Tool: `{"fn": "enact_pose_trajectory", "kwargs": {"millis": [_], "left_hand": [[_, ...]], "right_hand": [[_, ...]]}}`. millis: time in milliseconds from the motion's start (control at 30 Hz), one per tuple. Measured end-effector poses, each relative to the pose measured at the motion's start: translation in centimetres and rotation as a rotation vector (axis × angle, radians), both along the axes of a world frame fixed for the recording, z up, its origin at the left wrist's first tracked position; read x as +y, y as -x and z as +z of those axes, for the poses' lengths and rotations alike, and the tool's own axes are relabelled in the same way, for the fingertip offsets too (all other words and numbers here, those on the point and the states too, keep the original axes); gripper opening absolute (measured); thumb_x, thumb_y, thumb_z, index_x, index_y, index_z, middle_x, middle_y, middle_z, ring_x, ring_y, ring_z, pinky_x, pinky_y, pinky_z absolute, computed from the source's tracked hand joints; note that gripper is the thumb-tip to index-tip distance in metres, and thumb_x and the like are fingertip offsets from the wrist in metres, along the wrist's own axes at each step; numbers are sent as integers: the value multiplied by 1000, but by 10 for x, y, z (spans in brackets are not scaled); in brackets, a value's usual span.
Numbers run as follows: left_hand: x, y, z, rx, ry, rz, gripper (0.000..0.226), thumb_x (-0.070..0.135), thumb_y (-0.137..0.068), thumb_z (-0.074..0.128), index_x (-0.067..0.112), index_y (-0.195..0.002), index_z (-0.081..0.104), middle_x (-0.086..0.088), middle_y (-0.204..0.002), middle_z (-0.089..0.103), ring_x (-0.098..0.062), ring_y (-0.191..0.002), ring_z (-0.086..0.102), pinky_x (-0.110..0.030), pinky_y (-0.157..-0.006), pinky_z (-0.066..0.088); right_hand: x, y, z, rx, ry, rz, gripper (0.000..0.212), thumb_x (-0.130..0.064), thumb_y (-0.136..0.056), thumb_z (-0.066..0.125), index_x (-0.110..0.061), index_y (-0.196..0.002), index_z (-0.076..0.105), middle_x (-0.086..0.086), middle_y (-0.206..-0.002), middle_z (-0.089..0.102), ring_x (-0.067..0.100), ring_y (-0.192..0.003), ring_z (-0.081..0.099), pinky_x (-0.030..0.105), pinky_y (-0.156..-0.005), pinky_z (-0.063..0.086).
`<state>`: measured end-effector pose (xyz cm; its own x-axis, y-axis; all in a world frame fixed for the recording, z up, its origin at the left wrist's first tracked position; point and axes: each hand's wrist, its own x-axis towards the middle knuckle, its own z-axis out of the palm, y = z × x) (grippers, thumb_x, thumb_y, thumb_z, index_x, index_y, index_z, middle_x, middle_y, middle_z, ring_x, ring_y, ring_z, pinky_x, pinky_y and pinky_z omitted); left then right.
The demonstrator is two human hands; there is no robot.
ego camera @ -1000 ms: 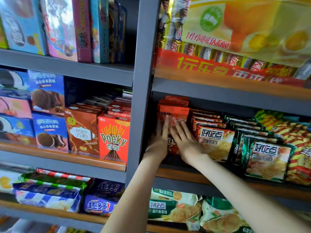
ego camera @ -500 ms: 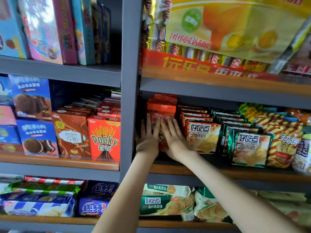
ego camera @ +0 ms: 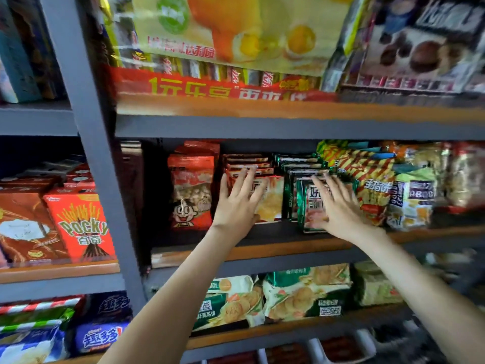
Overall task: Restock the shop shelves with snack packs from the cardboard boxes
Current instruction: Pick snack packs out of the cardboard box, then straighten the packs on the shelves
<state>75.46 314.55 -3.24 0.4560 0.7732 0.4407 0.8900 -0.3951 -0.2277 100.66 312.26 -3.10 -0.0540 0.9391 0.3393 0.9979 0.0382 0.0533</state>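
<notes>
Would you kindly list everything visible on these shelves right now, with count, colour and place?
Shelf unit: one, grey frame with wood-edged boards, fills the view.
Cartoon snack packs: a row, count unclear, orange-red, middle shelf, left of the hands.
Red-topped biscuit packs: a row, red and white, under the left hand.
Green biscuit packs: a row, green, under the right hand.
Striped snack bags: several, yellow and red, right of the green row.
Pocky box: one at the front, red, left bay.
Round-biscuit bags: several, green and white, lower shelf.
Yellow bag: one, top shelf.
Left hand: fingers straight, on the red-topped front pack.
Right hand: fingers spread, on the green front pack.
</notes>
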Motion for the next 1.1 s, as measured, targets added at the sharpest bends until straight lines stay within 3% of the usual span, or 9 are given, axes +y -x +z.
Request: {"fn": "enact_pose_trajectory", "kwargs": {"millis": [233,333,400,600,733,867,967,1033,1100], "left_hand": [[35,-26,-11,169,-71,175,97,49,-96,50,17,-142,-29,-11,-162,6,-26,-149,5,-59,-113,-8],[37,-27,-11,161,-155,191,105,43,-72,81,13,-152,20,-15,-137,52,-30,-128,49,-60,-112,22],[38,-31,-13,157,-186,218,110,41,-53,92,12,-145,39,-17,-125,60,-32,-119,57,-60,-106,32],[16,-112,-6,-191,-211,45,78,37,-87,68,13,-150,29,-24,-150,35,-39,-142,28,-68,-108,16],[-3,-188,1,-262,-243,-106,66,21,-80,56,12,-142,36,-21,-150,34,-37,-141,28,-68,-109,13],[-8,-250,6,-131,-286,-242,75,33,-78,70,17,-145,40,-16,-154,31,-32,-144,25,-64,-112,7],[-3,-274,6,61,-231,-144,100,56,-77,70,26,-154,16,-12,-160,2,-30,-148,12,-61,-112,-7],[9,-280,0,131,-189,-84,105,62,-83,60,28,-153,-11,-11,-157,-17,-30,-148,-6,-60,-107,-19],[15,-279,-3,116,-172,-37,108,63,-82,58,29,-149,-20,-11,-161,-12,-30,-148,-10,-60,-105,-20]], "right_hand": [[22,-38,-6,-75,65,149,123,1,-85,62,-36,-125,-49,0,-156,-26,14,-135,-36,38,-105,-28],[30,-40,-11,-135,2,272,121,-2,-87,61,-30,-129,-48,3,-158,-21,13,-135,-35,34,-100,-35],[31,-45,-10,-150,-31,345,117,-19,-87,68,-24,-138,-37,7,-160,-14,16,-140,-28,36,-106,-31],[16,-99,-15,-20,-376,418,106,-41,-73,79,-25,-154,11,7,-159,10,28,-146,7,49,-115,-4],[-3,-173,-23,114,-581,225,94,-34,-73,79,-21,-149,25,11,-154,20,32,-142,19,59,-112,14],[-16,-236,-20,526,-315,54,110,-33,-71,83,-33,-150,7,10,-158,10,30,-143,13,59,-113,19],[-20,-255,-21,748,39,132,114,-29,-78,78,-49,-145,-12,-2,-158,14,16,-130,35,35,-99,36],[-17,-255,-23,774,35,132,115,-27,-79,78,-54,-142,-14,-1,-153,24,10,-114,43,33,-91,41],[-13,-251,-22,770,0,109,116,-24,-78,79,-54,-143,-13,3,-148,31,14,-109,49,36,-89,46]]}}
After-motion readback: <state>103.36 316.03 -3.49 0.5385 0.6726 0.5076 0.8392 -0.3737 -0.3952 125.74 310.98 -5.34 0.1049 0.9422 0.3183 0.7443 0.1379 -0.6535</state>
